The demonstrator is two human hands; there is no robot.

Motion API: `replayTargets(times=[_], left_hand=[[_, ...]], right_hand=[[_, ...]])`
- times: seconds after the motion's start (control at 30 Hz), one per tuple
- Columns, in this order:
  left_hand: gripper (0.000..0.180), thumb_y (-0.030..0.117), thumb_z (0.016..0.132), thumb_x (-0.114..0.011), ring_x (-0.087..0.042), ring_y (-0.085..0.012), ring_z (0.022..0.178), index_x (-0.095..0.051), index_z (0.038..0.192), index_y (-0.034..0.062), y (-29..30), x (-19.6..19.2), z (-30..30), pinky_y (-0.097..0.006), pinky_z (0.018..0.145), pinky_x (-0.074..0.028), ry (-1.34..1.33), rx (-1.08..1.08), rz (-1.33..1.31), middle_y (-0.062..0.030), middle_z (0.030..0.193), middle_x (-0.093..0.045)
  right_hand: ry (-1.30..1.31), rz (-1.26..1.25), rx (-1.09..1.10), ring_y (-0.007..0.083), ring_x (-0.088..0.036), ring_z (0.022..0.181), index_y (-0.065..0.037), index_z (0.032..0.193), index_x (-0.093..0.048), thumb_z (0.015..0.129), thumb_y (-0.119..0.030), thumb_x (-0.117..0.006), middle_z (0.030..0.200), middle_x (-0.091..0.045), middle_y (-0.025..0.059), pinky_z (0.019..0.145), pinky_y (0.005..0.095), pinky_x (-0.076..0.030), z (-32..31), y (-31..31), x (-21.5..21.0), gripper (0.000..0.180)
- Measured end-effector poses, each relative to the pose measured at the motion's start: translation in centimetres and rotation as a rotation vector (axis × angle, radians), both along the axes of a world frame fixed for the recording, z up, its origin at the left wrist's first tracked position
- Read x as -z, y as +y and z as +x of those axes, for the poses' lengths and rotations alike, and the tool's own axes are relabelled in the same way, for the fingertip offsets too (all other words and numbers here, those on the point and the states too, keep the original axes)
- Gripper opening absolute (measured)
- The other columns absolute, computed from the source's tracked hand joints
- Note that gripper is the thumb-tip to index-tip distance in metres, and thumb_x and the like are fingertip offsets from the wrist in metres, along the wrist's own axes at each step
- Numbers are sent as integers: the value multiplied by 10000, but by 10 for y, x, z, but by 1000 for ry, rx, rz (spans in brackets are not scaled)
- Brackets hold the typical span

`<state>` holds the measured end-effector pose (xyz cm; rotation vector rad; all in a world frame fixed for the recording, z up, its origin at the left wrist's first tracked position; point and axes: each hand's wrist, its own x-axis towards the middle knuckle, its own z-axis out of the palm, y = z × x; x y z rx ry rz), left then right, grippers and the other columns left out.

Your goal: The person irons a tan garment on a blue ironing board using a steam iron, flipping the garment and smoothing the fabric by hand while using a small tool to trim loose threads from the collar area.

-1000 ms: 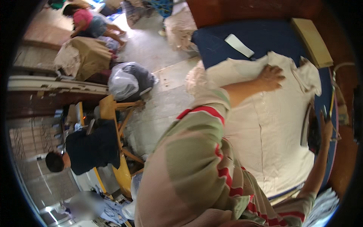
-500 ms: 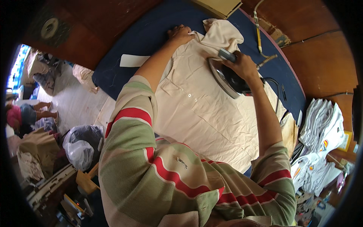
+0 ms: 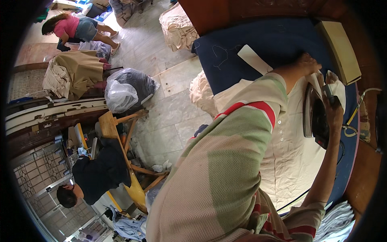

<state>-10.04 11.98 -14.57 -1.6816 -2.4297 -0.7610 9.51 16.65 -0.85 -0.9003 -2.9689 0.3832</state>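
Observation:
A beige shirt (image 3: pixel 294 161) with a buttoned front lies spread on the navy-blue ironing surface (image 3: pixel 225 52). My left hand (image 3: pixel 308 64) is at its far edge, fingers closed on the cloth. Wrapped round the handle of an iron (image 3: pixel 317 115), my right hand (image 3: pixel 333 111) keeps the soleplate on the shirt, just nearer than the left hand. A dark cord trails from the iron. My striped left sleeve covers part of the shirt.
A white flat strip (image 3: pixel 254 59) lies left of my left hand, and a long cardboard box (image 3: pixel 340 52) at the far right. Folded garments (image 3: pixel 334 222) are at the lower right. Two people, plastic bags (image 3: pixel 129 88) and a wooden frame (image 3: pixel 121 133) are on the left.
The view has swung left, showing more floor and a second person. The iron has slid over the shirt closer to my left hand, which still holds the far edge.

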Motion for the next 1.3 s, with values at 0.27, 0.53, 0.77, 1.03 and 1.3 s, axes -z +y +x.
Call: replayTargets(times=[0.27, 0.53, 0.77, 1.03, 1.3], left_hand=[[236, 258, 794, -554, -611, -335, 929, -653, 905, 75, -36, 1, -26, -454, 826, -447, -361, -45, -270, -148, 911, -649], [238, 303, 843, -569, -630, -290, 869, -638, 930, 92, -160, -64, -4, -414, 753, -472, -441, -185, -184, -122, 880, -661], [228, 288, 833, -596, -632, -290, 887, -644, 930, 87, -143, -54, -2, -398, 765, -479, -276, -266, -269, -109, 886, -670], [214, 271, 826, -609, -630, -285, 896, -656, 928, 89, -151, -61, -7, -372, 768, -482, -396, -278, -227, -110, 916, -669], [348, 305, 827, -594, -597, -289, 946, -597, 1092, 79, -290, -60, 29, -415, 831, -441, -128, -468, 74, -103, 1023, -634]], right_hand=[[47, -92, -132, 354, -615, 912, 20, 1014, -611, 854, -429, -562, 942, -628, 249, 802, 373, -459, -25, -11, 8, 479], [73, 16, -21, 383, -614, 918, -88, 1112, -599, 813, -585, -493, 951, -640, 227, 798, 441, -469, -37, -34, -4, 590], [82, 44, 26, 379, -626, 827, -17, 906, -663, 824, -517, -519, 823, -640, 236, 720, 436, -492, -64, -11, -3, 527], [62, 55, -170, 392, -620, 821, -22, 893, -659, 791, -532, -565, 825, -636, 243, 744, 444, -492, -71, -55, -17, 528], [46, -31, -281, 368, -637, 769, -4, 1006, -620, 808, -570, -535, 810, -648, 216, 726, 409, -496, -72, -66, -28, 605]])
